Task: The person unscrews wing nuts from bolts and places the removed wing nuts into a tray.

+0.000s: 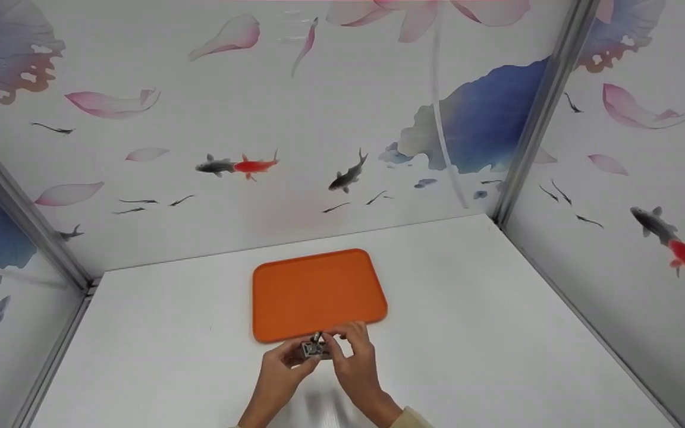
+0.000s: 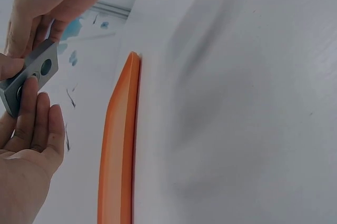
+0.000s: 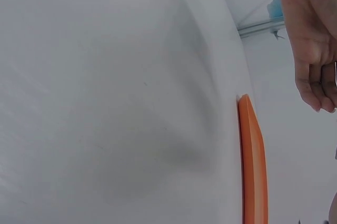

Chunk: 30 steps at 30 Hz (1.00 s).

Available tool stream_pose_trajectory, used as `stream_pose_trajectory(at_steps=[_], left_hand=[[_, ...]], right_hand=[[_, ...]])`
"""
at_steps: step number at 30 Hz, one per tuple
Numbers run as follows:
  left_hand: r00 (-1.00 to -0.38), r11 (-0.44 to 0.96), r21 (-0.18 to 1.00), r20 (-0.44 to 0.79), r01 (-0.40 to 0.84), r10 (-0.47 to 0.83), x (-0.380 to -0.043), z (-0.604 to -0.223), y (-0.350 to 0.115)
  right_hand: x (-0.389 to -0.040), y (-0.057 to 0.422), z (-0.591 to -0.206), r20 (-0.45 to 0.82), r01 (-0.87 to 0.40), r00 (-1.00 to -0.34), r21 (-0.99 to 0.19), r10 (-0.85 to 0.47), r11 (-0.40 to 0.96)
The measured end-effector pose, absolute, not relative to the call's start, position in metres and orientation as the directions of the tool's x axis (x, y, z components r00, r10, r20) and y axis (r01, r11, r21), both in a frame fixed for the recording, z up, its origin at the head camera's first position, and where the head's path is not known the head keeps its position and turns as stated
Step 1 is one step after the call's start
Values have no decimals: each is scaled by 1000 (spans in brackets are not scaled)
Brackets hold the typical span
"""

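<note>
A small grey metal block [image 1: 313,349] with round holes is held in the air between the two hands, over the tray's near edge in the head view. My left hand [image 1: 281,367] grips its left end, fingertips on the holed face in the left wrist view. At the other end my right hand [image 1: 355,359] holds it, with the thumb and forefinger at a small dark piece [image 1: 317,337] that sticks up from the top. The left wrist view shows the block [image 2: 47,68] tilted, with a large hole uncovered. From the right wrist the block is mostly out of frame.
An orange tray [image 1: 319,294] lies flat on the white table [image 1: 467,333], just beyond the hands. White panels [image 1: 295,119] printed with fish and petals enclose the table at the back and sides, joined by metal corner posts [image 1: 544,113].
</note>
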<state>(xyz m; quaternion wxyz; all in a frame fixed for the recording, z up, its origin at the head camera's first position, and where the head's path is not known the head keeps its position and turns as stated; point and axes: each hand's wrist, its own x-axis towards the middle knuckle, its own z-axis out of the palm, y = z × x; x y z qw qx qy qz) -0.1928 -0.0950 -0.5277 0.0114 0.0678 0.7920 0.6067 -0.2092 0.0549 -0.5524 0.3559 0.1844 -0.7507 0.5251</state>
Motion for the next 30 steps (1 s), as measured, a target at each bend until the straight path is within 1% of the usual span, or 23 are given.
stream_pose_trajectory(at_steps=[5, 11, 13, 23, 30], left_hand=[[-988, 268, 956, 83, 115, 126, -184, -512, -91], [-988, 268, 956, 91, 123, 127, -183, -511, -90], [-989, 272, 956, 83, 114, 124, -180, -503, -89], [-987, 279, 952, 93, 127, 133, -180, -502, -88], [-987, 276, 953, 86, 120, 135, -180, -501, -89]], right_hand=[[-208, 54, -552, 735, -660, -671, -650, 93, 377], [-190, 53, -522, 722, -670, -688, -667, 64, 324], [-185, 53, -516, 721, -679, -692, -669, 42, 303], [-185, 52, -513, 739, -706, -674, -647, 7, 287], [-186, 51, -513, 734, -693, -678, -654, 33, 302]])
